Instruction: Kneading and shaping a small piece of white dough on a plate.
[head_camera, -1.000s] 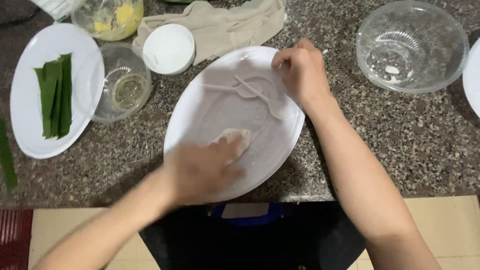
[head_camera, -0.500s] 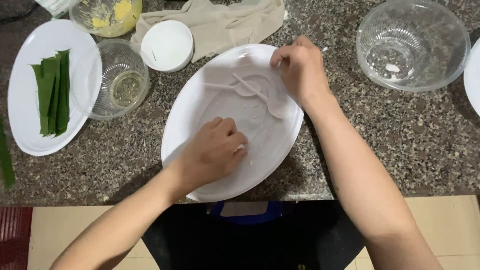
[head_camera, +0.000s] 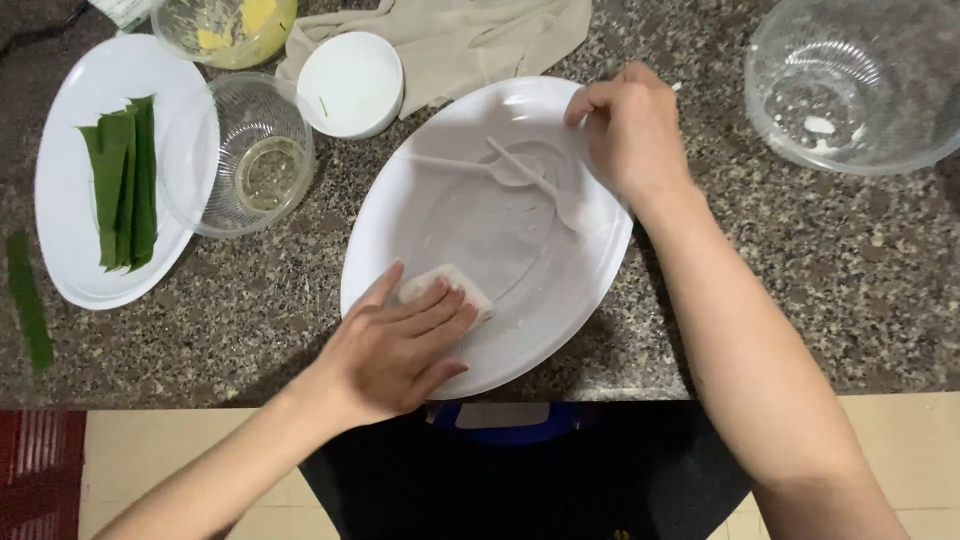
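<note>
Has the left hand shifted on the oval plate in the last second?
Yes. The left hand, on a white block, has slid toward the oval plate's near rim.

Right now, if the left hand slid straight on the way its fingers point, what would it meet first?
The left hand already rests on a white block; beyond it, probably the white spoon lying in the oval plate.

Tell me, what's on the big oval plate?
On the plate: a white block under the left hand and two white utensils. The right hand hides part of the rim.
</note>
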